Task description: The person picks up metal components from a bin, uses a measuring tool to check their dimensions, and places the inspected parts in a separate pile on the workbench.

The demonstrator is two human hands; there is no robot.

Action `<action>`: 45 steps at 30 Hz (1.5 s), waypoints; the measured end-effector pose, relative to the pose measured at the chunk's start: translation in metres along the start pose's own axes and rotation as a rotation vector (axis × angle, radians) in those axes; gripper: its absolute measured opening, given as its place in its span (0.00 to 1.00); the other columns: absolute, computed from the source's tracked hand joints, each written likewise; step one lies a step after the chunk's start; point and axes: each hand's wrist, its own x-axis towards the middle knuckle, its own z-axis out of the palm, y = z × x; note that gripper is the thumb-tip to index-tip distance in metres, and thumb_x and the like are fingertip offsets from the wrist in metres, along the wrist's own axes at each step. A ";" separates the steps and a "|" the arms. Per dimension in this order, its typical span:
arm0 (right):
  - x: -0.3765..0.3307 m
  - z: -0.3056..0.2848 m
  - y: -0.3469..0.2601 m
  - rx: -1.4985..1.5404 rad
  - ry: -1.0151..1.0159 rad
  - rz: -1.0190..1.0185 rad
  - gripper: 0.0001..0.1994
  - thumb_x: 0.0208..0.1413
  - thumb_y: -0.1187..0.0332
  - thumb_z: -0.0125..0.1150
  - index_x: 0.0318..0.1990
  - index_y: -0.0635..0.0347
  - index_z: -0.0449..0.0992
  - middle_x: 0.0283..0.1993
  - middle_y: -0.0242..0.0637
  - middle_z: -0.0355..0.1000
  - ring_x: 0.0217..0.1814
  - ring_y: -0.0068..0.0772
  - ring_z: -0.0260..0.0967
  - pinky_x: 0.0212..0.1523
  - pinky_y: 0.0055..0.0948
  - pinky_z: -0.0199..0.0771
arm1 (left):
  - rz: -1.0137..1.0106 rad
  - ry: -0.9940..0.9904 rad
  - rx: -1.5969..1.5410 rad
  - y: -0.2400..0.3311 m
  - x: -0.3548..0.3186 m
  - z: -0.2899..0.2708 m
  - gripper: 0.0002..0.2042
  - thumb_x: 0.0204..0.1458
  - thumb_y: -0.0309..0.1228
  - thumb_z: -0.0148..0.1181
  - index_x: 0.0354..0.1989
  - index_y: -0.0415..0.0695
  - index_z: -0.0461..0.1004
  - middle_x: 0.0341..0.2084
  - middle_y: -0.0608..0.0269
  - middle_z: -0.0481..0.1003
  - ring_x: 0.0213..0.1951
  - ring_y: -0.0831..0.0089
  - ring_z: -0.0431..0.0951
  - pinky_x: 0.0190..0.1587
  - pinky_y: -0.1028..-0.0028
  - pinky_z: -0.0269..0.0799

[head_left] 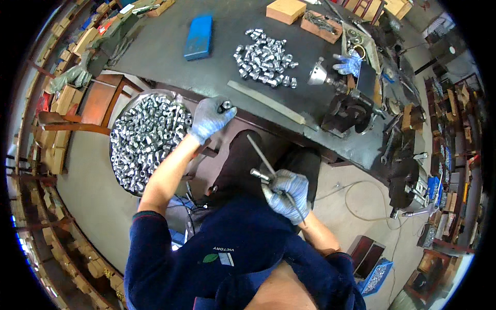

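We could pass between the blue rectangular box [198, 39] and the heaped silvery metal fittings [263, 59]; the long, flat grey bar [266, 102] obstructs our near side.

Illumination is moderate and diffuse. Metal fittings [150, 137] to the left of the left grip [211, 119] return small specular highlights. The tabletop [165, 54] beyond both grips shows a soft grey sheen. Between the left grip and the right grip [289, 194], the dark trousers [238, 161] lose detail in shadow. Fine texture is slightly soft at both grips. Far outboard of each grip, the shelves [54, 247] curve, blur and darken into a black rim; washed-out bluish patches mark the far-left edge.
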 end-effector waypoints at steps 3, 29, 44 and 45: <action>-0.003 0.001 0.000 0.010 -0.027 0.039 0.15 0.36 0.70 0.69 0.11 0.55 0.65 0.16 0.40 0.63 0.17 0.42 0.63 0.18 0.31 0.63 | -0.022 0.003 0.211 0.002 0.053 0.010 0.18 0.42 0.47 0.62 0.33 0.45 0.79 0.29 0.49 0.77 0.36 0.53 0.77 0.42 0.60 0.71; -0.023 0.007 0.011 0.087 0.050 0.209 0.14 0.41 0.75 0.67 0.14 0.58 0.67 0.15 0.38 0.62 0.15 0.33 0.61 0.19 0.26 0.59 | -0.054 -0.220 0.471 -0.039 -0.008 -0.178 0.20 0.48 0.41 0.57 0.45 0.39 0.74 0.37 0.49 0.77 0.41 0.57 0.77 0.45 0.62 0.70; -0.024 0.009 0.014 0.252 -0.015 0.232 0.13 0.47 0.72 0.64 0.17 0.61 0.66 0.17 0.35 0.61 0.20 0.27 0.58 0.23 0.25 0.57 | -0.525 -0.121 0.667 -0.110 -0.126 -0.223 0.24 0.43 0.53 0.58 0.43 0.49 0.77 0.41 0.50 0.76 0.45 0.56 0.76 0.47 0.61 0.70; -0.029 0.006 0.021 0.261 -0.043 0.270 0.12 0.48 0.73 0.63 0.18 0.61 0.67 0.18 0.34 0.62 0.21 0.26 0.58 0.24 0.25 0.58 | -0.512 -0.073 0.646 -0.118 -0.134 -0.218 0.23 0.43 0.52 0.58 0.41 0.49 0.77 0.39 0.51 0.76 0.44 0.56 0.76 0.46 0.61 0.70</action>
